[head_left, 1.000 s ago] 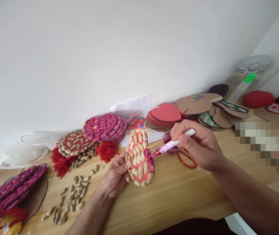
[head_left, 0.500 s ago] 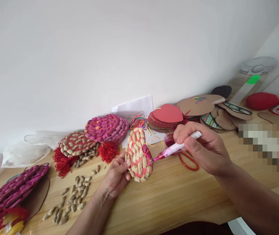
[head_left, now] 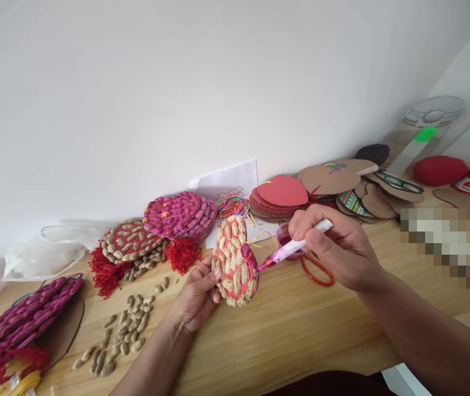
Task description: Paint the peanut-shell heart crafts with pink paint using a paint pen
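Observation:
My left hand (head_left: pixel 199 294) grips the left edge of a gourd-shaped red board (head_left: pixel 235 275) covered with glued-on peanuts, thumb on its face. Several peanuts on its right edge are magenta; the others are bare tan. Pinched in my right hand (head_left: pixel 337 247) is a white-handled paintbrush (head_left: pixel 290 250), stained pink, its magenta tip touching the peanuts at the board's right edge. A clear cup of magenta paint (head_left: pixel 284 235) stands behind the brush, partly covered by my right hand. A red cord loop (head_left: pixel 321 281) lies below that hand.
Loose peanuts (head_left: pixel 125 330) lie left of my forearm. Magenta peanut crafts (head_left: pixel 181 214) with red tassels (head_left: pixel 182 256) are stacked behind. Red heart-shaped cards (head_left: pixel 283 191), brown cardboard shapes (head_left: pixel 327 180) and a red yarn ball (head_left: pixel 441 170) line the wall. Plastic bags (head_left: pixel 45 256) lie at left.
My right hand and the paintbrush have shifted slightly left, bringing the tip onto the board's right edge. The left hand keeps its hold on the board.

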The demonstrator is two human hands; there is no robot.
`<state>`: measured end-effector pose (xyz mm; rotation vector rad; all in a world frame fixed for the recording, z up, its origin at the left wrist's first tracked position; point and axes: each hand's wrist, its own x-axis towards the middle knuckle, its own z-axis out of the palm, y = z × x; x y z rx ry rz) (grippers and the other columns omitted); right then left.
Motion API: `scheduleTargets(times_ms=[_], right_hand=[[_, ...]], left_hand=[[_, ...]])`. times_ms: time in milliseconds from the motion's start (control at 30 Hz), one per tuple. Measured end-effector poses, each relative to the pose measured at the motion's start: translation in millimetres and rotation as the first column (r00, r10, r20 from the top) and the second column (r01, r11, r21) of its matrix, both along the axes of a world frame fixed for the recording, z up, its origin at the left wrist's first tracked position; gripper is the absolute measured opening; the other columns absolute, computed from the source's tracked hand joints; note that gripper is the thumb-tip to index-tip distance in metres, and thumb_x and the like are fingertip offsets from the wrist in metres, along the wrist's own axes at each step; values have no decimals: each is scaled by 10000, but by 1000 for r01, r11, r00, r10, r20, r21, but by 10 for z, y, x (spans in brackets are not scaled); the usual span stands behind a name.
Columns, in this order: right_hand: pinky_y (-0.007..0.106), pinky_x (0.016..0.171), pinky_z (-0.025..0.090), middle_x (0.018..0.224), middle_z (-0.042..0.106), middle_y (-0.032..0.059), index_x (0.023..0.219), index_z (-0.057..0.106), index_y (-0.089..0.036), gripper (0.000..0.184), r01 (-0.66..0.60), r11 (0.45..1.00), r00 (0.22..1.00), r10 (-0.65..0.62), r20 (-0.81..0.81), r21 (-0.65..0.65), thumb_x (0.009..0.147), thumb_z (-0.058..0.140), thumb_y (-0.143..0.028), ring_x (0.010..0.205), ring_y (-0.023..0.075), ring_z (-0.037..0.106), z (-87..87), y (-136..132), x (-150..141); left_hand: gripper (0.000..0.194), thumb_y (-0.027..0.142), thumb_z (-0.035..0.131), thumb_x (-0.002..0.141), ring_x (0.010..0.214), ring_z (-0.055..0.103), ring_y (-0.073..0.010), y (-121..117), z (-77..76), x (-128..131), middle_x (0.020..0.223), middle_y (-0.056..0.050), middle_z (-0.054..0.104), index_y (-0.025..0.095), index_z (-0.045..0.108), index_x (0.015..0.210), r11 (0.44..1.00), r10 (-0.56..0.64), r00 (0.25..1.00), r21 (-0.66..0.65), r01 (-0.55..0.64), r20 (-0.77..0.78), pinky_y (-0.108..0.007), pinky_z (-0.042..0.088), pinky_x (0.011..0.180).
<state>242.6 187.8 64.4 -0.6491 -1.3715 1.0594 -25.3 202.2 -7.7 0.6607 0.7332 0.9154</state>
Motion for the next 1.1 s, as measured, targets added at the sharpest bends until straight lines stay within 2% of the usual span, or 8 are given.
scheduleTargets(times_ms=[133, 367, 767, 967, 1100], right_hand=[[257, 465, 372, 671, 494, 12, 825, 654, -207, 257, 7, 1000, 1000, -8, -7, -17, 953, 659, -430, 591, 134, 459, -10, -2, -8], [253, 475, 350, 674, 493, 11, 843, 647, -208, 243, -4, 1000, 1000, 4, 1, 1, 973, 630, -412, 598, 129, 448, -21, -3, 7], [244, 458, 324, 678, 480, -2, 902, 648, -210, 181, 41, 997, 999, -40, -6, 64, 1001, 586, -348, 551, 105, 402, -52, -14, -11], [266, 501, 343, 685, 504, 3, 914, 643, -207, 197, 30, 998, 995, -36, 94, 61, 1003, 584, -373, 575, 115, 424, -94, -21, 39], [255, 482, 329, 679, 499, 8, 892, 635, -211, 201, 23, 999, 997, -24, 66, 24, 1000, 589, -375, 608, 133, 474, -81, -21, 24]], left_hand=[[501, 251, 948, 661, 455, 565, -40, 0, 11, 2, 805, -26, 721, 117, 718, 1084, 1000, 12, 1000, -14, -12, -27, -108, 464, 372], [449, 267, 941, 677, 414, 516, -18, 4, 10, 17, 725, 4, 684, 114, 727, 1041, 1000, 3, 1000, -4, -3, 6, -88, 433, 355], [468, 240, 970, 627, 418, 536, -17, 20, 24, 6, 739, -2, 715, 112, 743, 1016, 997, 57, 998, -44, -57, 7, -85, 431, 346], [495, 249, 981, 603, 419, 541, -26, 22, 8, 16, 721, 0, 704, 109, 738, 1012, 996, 70, 997, -45, -71, -19, -96, 424, 343], [506, 247, 984, 598, 422, 547, -28, 24, 2, 16, 735, -10, 708, 103, 738, 1016, 996, 81, 996, -47, -82, -30, -99, 435, 343]])
